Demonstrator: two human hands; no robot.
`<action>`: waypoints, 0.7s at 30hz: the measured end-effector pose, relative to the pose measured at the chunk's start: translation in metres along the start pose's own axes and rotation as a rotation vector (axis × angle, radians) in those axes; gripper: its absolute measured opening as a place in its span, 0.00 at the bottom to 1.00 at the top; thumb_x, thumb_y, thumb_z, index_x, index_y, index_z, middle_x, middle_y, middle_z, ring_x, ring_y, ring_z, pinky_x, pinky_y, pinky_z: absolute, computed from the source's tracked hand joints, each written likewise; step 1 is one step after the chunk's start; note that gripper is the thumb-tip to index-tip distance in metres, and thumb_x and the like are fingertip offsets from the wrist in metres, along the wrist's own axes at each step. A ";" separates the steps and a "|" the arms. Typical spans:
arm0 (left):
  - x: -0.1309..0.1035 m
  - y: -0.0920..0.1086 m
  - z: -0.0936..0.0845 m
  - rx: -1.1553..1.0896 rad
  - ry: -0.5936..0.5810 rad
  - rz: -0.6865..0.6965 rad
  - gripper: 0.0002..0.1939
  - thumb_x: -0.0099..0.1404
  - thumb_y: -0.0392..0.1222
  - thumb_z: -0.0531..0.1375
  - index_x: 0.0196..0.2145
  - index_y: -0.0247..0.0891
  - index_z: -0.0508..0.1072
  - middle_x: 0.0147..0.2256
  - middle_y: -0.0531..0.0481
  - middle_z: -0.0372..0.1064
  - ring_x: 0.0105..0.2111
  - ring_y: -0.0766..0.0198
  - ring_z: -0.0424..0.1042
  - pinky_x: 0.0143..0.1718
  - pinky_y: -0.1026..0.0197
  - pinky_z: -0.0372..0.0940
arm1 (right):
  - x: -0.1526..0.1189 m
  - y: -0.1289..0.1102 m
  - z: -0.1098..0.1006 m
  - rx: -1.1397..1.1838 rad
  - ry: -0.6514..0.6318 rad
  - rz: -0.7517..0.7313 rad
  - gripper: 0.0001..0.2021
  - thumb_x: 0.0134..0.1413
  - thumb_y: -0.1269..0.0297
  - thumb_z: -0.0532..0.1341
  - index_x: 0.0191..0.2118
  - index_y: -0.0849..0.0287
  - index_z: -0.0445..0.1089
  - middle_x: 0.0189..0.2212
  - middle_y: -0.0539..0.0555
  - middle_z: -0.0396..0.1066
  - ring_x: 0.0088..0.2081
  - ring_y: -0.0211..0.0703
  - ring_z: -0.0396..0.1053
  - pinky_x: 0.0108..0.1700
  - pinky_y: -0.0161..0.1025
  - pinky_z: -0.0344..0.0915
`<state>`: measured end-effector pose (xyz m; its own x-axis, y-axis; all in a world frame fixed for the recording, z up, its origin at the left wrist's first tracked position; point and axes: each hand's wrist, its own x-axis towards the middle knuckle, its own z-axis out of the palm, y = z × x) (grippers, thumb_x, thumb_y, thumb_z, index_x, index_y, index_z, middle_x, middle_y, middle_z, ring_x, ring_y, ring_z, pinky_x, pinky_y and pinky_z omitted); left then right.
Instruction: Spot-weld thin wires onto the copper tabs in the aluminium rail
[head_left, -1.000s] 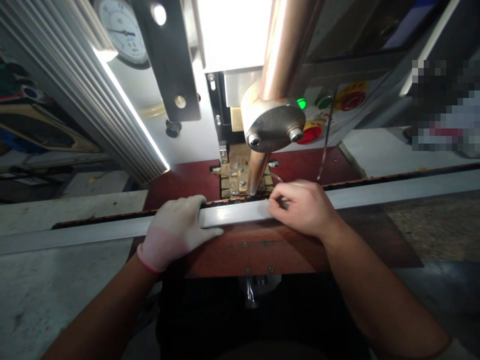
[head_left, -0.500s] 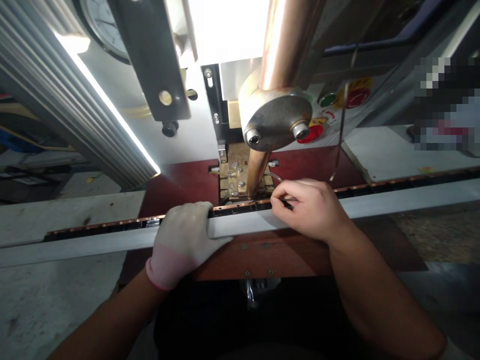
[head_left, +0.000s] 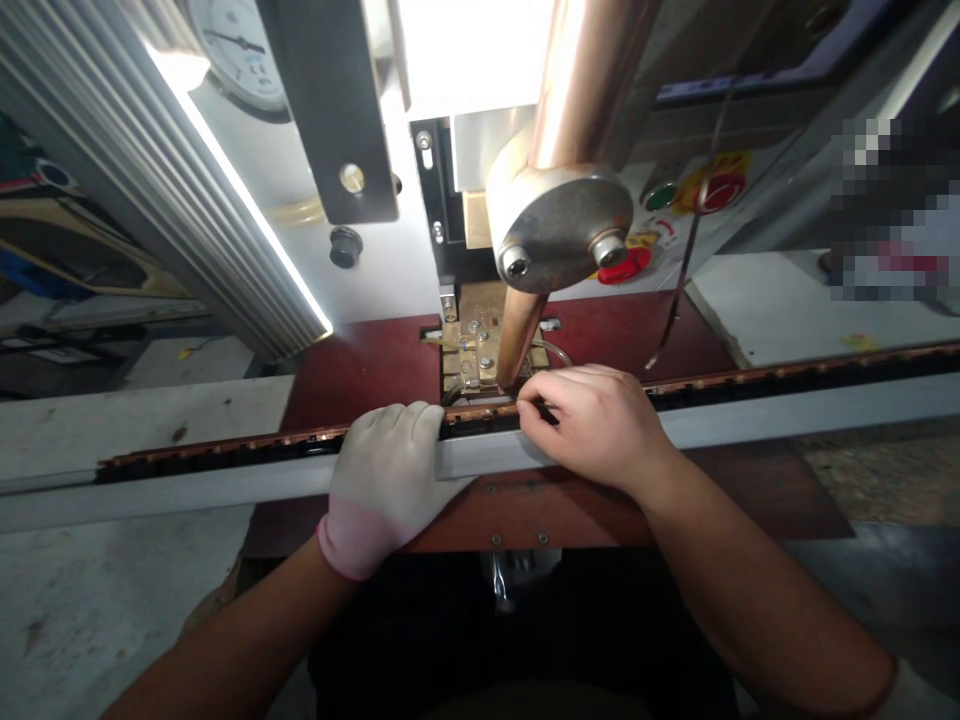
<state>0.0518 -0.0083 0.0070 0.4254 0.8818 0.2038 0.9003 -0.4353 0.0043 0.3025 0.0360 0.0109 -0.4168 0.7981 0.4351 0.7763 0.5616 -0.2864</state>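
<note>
A long grey metal rail [head_left: 787, 412] with a copper-toothed strip [head_left: 225, 447] along its far edge lies across the red-brown machine bed [head_left: 360, 365]. My left hand [head_left: 386, 470], in a white glove, grips the rail from above, fingers curled over its far edge. My bare right hand [head_left: 596, 420] rests on the rail just to the right, fingertips pinched on something small and dark at the strip, right below the copper electrode rod [head_left: 517, 340]. What the fingertips pinch is too small to name.
The machine head rises behind: a copper column with a round steel flange [head_left: 559, 225], a brass fixture block [head_left: 469, 350], a pressure gauge [head_left: 236, 50], and red and green buttons [head_left: 720, 190]. A ribbed aluminium lamp bar [head_left: 172, 170] slants at the left. Grey worktops flank the bed.
Both hands have slid the rail to the right along the bed, and my right fingertips have moved closer to the electrode tip. The head view shifted slightly.
</note>
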 end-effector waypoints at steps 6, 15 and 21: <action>-0.001 -0.003 0.001 0.008 -0.004 0.025 0.30 0.72 0.68 0.57 0.48 0.36 0.74 0.41 0.38 0.78 0.40 0.44 0.77 0.41 0.44 0.65 | -0.002 0.003 0.000 -0.028 0.013 0.006 0.08 0.56 0.69 0.59 0.26 0.54 0.69 0.23 0.49 0.74 0.27 0.42 0.69 0.35 0.41 0.59; 0.005 0.000 -0.005 0.011 -0.022 -0.002 0.30 0.71 0.70 0.58 0.44 0.38 0.76 0.38 0.41 0.78 0.38 0.47 0.77 0.40 0.46 0.65 | -0.005 0.009 -0.001 -0.085 0.054 0.050 0.08 0.55 0.69 0.59 0.26 0.54 0.69 0.22 0.49 0.73 0.25 0.42 0.67 0.33 0.41 0.57; 0.015 -0.007 -0.009 -0.034 -0.085 -0.011 0.33 0.67 0.75 0.59 0.44 0.39 0.77 0.38 0.42 0.78 0.37 0.46 0.77 0.38 0.46 0.65 | -0.003 0.012 0.004 -0.116 0.063 0.153 0.07 0.54 0.66 0.61 0.27 0.54 0.73 0.23 0.51 0.76 0.26 0.44 0.69 0.33 0.41 0.56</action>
<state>0.0515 0.0065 0.0187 0.4226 0.8983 0.1202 0.9021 -0.4297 0.0399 0.3113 0.0414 0.0030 -0.2627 0.8548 0.4476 0.8790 0.4033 -0.2543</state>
